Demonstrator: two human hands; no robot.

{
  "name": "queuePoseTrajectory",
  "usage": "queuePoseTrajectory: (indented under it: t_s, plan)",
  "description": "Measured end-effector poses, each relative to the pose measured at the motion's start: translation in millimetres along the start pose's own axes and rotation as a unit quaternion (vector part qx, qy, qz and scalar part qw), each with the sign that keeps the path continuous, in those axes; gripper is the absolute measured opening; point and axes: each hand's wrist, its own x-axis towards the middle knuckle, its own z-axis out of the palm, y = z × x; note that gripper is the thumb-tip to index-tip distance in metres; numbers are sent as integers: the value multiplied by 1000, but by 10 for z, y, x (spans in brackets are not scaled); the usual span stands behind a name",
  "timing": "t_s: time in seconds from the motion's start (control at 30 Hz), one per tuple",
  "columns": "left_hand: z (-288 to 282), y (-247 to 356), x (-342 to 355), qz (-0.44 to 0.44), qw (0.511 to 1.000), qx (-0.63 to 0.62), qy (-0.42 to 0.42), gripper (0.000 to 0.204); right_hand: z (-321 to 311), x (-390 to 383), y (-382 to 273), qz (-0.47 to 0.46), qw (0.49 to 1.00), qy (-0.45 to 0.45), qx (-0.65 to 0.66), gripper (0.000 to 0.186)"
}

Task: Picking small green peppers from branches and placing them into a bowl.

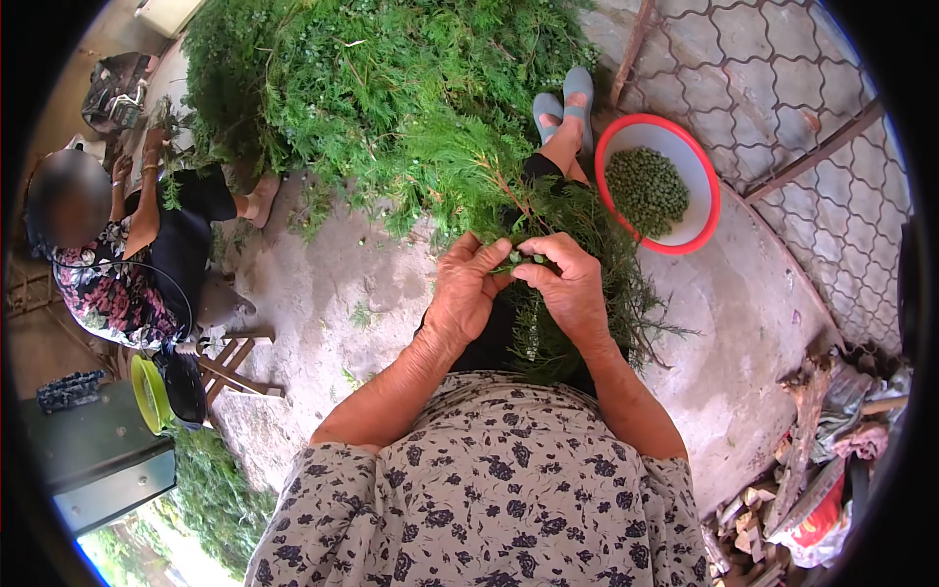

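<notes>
My left hand and my right hand meet over my lap, both closed in a pinch on a small green sprig with berries. Leafy conifer branches lie across my legs and hang beside my right hand. Beyond my hands spreads a large heap of green branches. A white bowl with a red rim, holding many small green berries, sits at the right of my legs.
A co-worker sits at the left, hands on a branch, beside a wooden stool and yellow-green basin. A wire mesh panel stands at upper right. Firewood and bags lie piled at lower right.
</notes>
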Motion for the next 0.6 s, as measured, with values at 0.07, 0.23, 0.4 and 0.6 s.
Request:
queuePoseTrajectory:
  t_s: [0.07,0.23,0.4,0.6]
  plan:
    - [19,42,-15,-14,999,-16,-29,25,-50,10,-65,194,971,-18,138,15]
    - [-11,25,45,-22,986,-27,-161,49,-137,56,21,241,929,-8,280,9]
    - [82,-122,143,36,989,41,-134,61,-164,104,7,272,898,33,346,11]
    - [47,-104,267,7,995,-52,-87,49,-328,224,-73,240,898,17,368,12]
